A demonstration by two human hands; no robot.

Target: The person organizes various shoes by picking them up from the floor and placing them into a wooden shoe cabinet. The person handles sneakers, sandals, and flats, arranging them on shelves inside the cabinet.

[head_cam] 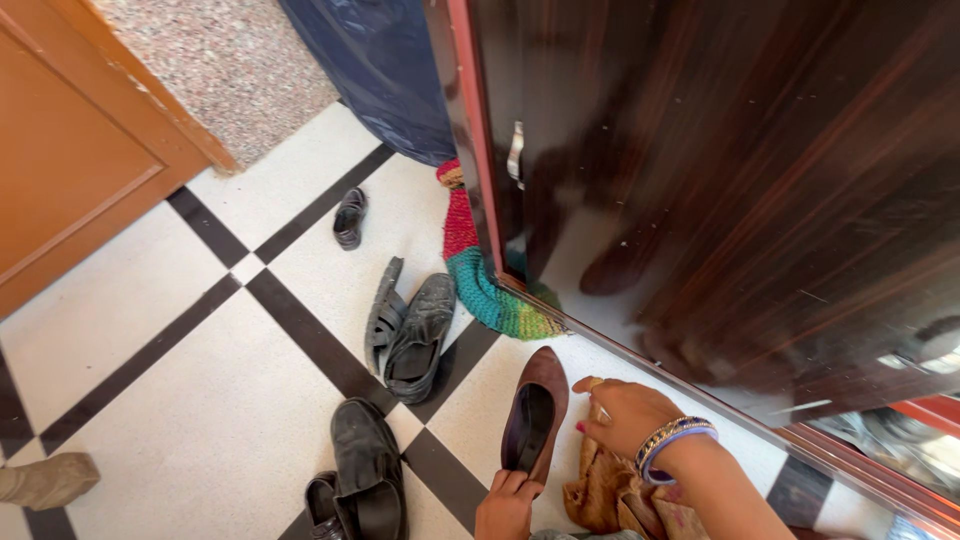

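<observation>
Nearest to my camera, my left hand (505, 505) pinches the heel rim of a brown flat shoe (535, 412), fingers curled over the back edge; that shoe lies on the tiled floor (150, 370), toe pointing away from me, just in front of the cupboard. My right hand (625, 412), bangles on the wrist, rests beside it with fingers bent down onto a crumpled tan cloth (610, 495); I cannot tell whether that grip has closed on the fabric or only touches it.

Going by size: the dark glossy cupboard door (750, 180) fills the right side of my view, with a small metal handle on its edge. The white floor with black stripes spreads left to an orange wooden door (70, 150). A dark blue cloth (385, 70) hangs behind the cupboard's edge, and a multicoloured knitted mat (480, 275) curls round the bottom corner. Two grey sandals (410, 330) lie overlapping near mid-floor, a pair of black shoes (365, 475) sits left of my left hand, a single small dark sandal (349, 217) lies farther off, and a tan shoe (45, 480) pokes in at the left edge.
</observation>
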